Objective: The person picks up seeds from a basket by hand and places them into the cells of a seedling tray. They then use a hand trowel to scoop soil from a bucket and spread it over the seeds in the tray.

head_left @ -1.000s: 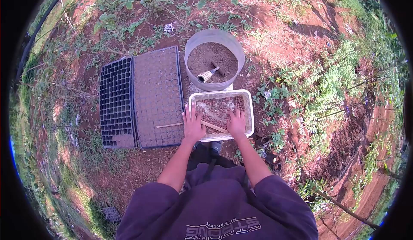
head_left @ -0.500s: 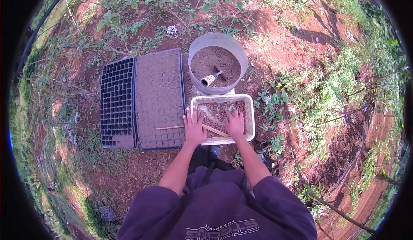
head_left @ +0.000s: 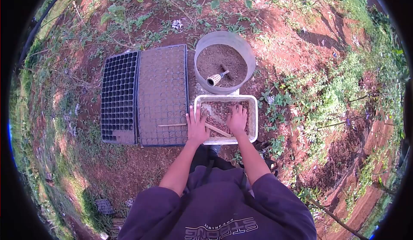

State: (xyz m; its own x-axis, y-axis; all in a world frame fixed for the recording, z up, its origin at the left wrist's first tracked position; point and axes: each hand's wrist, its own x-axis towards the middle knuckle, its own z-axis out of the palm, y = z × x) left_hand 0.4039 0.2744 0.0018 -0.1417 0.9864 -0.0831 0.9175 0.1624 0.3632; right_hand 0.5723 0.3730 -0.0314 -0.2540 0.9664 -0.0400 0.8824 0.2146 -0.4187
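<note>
Left hand (head_left: 197,127): spread across the left rim of the rectangular white basin (head_left: 256,124), perhaps to steady it.
Right hand (head_left: 238,121): inside the basin, fingers parted over reddish-brown seeds (head_left: 218,109); cannot tell if it pinches any.
Wooden stick (head_left: 218,130): slim, pale, slanting across the basin beside the left hand.
Seedling trays: 2, side by side within reach; 1 soil-covered (head_left: 163,81), 1 with mostly bare black cells (head_left: 118,85).
Round tub (head_left: 249,64): smooth-walled, crumbly soil inside, likely keeping the patterned-handled tool (head_left: 214,80) handy.

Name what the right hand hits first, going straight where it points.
The right hand would likely meet the white tray's far wall, or, if angled down, the brown pieces; depth is unclear.
</note>
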